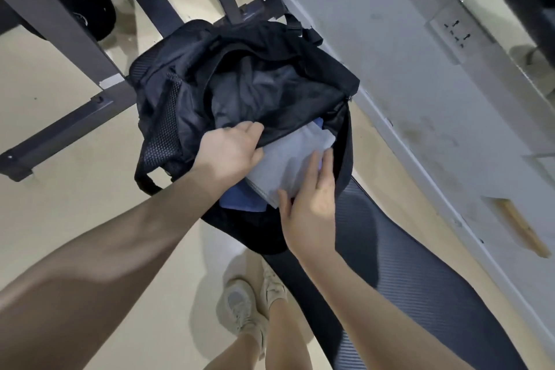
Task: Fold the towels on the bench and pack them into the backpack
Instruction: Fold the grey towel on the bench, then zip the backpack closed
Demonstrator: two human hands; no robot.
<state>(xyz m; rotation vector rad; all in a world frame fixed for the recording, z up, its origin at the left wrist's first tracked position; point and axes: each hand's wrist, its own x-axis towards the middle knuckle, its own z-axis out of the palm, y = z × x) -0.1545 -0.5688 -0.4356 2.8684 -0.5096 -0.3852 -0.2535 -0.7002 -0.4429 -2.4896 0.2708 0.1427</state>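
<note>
A black backpack (pixel 240 75) lies unzipped on the end of a dark ribbed bench (pixel 399 273). A folded pale grey towel (pixel 291 159) sits half inside its mouth, on top of a folded blue towel (pixel 243 201). My left hand (pixel 231 150) grips the edge of the backpack's upper flap, with its fingers tucked under the black fabric. My right hand (pixel 312 198) lies flat on the grey towel's near right corner with straight fingers, pressing on it.
A white wall (pixel 390 75) with a socket plate (pixel 453 33) runs along the right. Dark metal frame bars (pixel 78 117) stand on the beige floor at left, beside a black round object (pixel 87 6). My feet (pixel 255 303) stand beside the bench.
</note>
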